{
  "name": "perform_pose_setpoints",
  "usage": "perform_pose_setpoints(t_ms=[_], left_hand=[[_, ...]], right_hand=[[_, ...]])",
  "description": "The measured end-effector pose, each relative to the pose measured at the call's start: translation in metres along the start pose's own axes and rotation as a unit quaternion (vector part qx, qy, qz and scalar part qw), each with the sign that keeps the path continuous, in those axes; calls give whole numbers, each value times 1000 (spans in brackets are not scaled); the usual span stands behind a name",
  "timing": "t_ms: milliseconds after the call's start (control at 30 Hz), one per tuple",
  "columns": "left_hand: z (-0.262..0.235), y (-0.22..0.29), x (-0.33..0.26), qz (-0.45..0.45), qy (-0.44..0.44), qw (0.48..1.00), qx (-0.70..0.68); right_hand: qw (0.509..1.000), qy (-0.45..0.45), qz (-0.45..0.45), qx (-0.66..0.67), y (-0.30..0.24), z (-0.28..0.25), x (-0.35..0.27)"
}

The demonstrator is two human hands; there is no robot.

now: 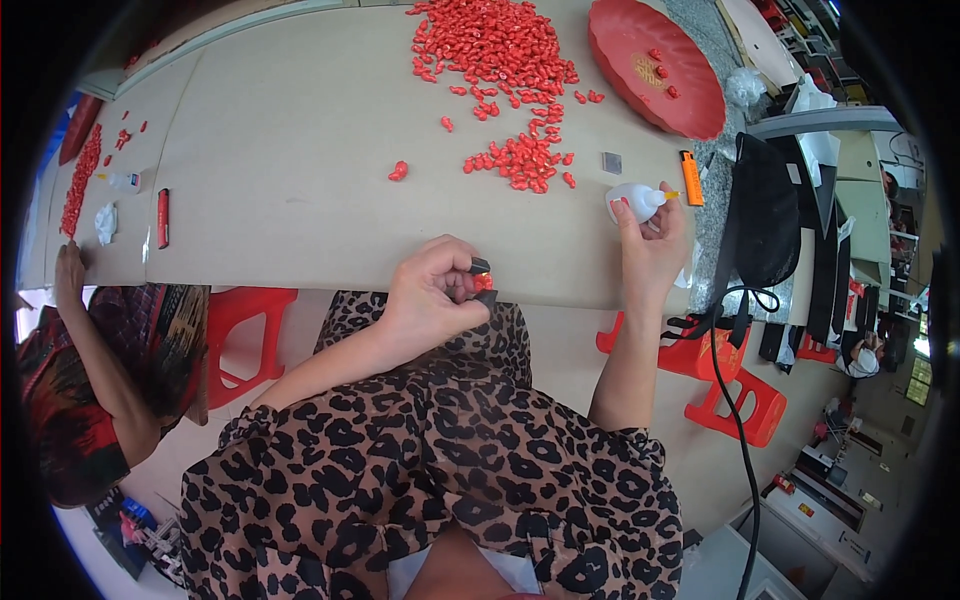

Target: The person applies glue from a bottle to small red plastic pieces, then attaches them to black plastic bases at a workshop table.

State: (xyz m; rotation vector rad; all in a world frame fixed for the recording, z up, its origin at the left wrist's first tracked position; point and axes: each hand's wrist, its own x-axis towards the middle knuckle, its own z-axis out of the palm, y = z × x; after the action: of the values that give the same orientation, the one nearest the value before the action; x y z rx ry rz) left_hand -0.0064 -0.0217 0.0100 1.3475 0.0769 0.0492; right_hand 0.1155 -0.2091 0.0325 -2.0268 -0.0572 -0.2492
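My left hand (425, 290) is closed over the table's near edge, its thumb and finger wearing black tip covers. Pinched between those tips is a small shiny red piece (484, 282), partly hidden. To the right, my right hand (655, 245) is wrapped round a white squeeze bottle (628, 202) with a yellow nozzle, tilted sideways above the table. Beyond the hands lies a small cluster of red gourd-shaped pieces (520, 163). It trails back to a larger red heap (490, 45). A few loose pieces (399, 171) sit apart on the left.
At the far right, a red scalloped tray (690, 110) holds a few red pieces. Near the bottle are an orange flat tool (692, 178) and a grey square (612, 162). A black bag (765, 215) borders the table. Another person's arm (105, 370) works at left, beside a red stool (240, 345).
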Motion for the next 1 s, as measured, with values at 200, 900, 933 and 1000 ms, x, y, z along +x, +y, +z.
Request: perform_pose_setpoints(t_ms=[200, 900, 933, 1000], left_hand=[[-1, 1, -1, -9, 3, 1000, -10], [-4, -6, -2, 25, -15, 999, 22], [-4, -6, -2, 24, -14, 999, 27], [-4, -6, -2, 24, -14, 999, 31]], right_hand=[[994, 88, -66, -13, -10, -1, -47], [853, -318, 292, 293, -39, 28, -87], [854, -317, 293, 292, -40, 28, -86], [846, -304, 308, 311, -42, 29, -86]])
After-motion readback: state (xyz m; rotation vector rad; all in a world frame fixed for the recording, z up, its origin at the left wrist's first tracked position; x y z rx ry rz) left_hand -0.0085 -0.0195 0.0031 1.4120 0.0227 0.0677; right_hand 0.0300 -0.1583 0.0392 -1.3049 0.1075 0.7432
